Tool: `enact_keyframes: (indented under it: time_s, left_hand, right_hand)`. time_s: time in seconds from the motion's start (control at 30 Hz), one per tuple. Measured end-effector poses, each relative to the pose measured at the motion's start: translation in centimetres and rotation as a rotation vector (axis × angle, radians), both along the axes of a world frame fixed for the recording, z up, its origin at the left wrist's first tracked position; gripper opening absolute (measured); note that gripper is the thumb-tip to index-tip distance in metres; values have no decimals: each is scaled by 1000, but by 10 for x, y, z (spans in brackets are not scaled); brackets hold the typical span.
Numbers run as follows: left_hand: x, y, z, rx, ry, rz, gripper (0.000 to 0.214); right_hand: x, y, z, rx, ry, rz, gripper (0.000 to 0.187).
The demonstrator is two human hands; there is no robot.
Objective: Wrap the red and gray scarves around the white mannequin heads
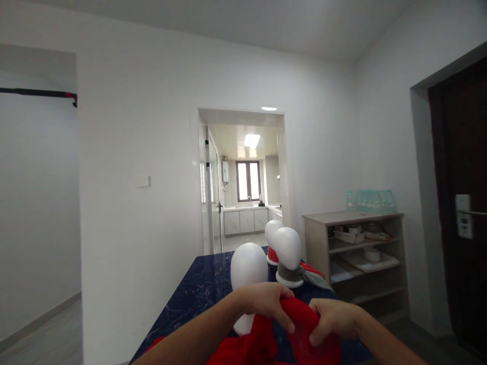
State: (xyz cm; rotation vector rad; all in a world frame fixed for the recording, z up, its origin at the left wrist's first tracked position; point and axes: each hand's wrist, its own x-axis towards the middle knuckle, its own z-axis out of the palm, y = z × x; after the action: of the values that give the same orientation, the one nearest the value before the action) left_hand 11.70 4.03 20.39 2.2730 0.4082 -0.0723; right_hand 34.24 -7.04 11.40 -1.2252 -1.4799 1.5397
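Head view: red cloth point(302, 314) over blue marbled table point(190, 291), white walls point(144, 126).

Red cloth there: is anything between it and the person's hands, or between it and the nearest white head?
Nothing visible separates the red cloth from the left hand or right hand: both grip it. Toward the white head, only the left hand and forearm cross the view.

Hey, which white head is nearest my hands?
The front-left head, partly hidden behind your left hand. The gray-scarfed head and red-wrapped head stand farther back, to its right.
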Motion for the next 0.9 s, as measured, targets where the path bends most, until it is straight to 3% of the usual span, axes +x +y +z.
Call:
enact_keyframes:
  time_s: [0.1, 0.17, 0.27, 0.4, 0.53, 0.63, 0.77, 0.9]
  left_hand:
    - [3, -4, 12, 431, 32, -97, 35]
    - [3, -7, 22, 496, 85, -139, 17]
    - [2, -12, 42, 299, 97, -137, 22]
    - [7, -26, 66, -168, -106, -95, 28]
    - [27, -41, 79, -593, -272, -19, 24]
    - [39, -42, 93, -767, -335, 33, 28]
    - [33, -24, 126, -808, -468, 103, 28]
    - [8, 4, 163, -786, -598, 73, 19]
  right_hand:
    - [-8, 1, 10, 157, 185, -132, 27]
    - [-13, -1, 18, 248, 272, -159, 28]
    - [-25, -3, 20, 372, 274, -131, 49]
    - [-60, 7, 3, 575, 280, -182, 67]
    - [-103, 23, -10, 515, 520, -214, 62]
    - [-117, 29, -3, 430, 727, -263, 44]
    - [-89, 30, 17, 431, 806, -130, 30]
    - [-20, 31, 43, 392, 672, 95, 38]
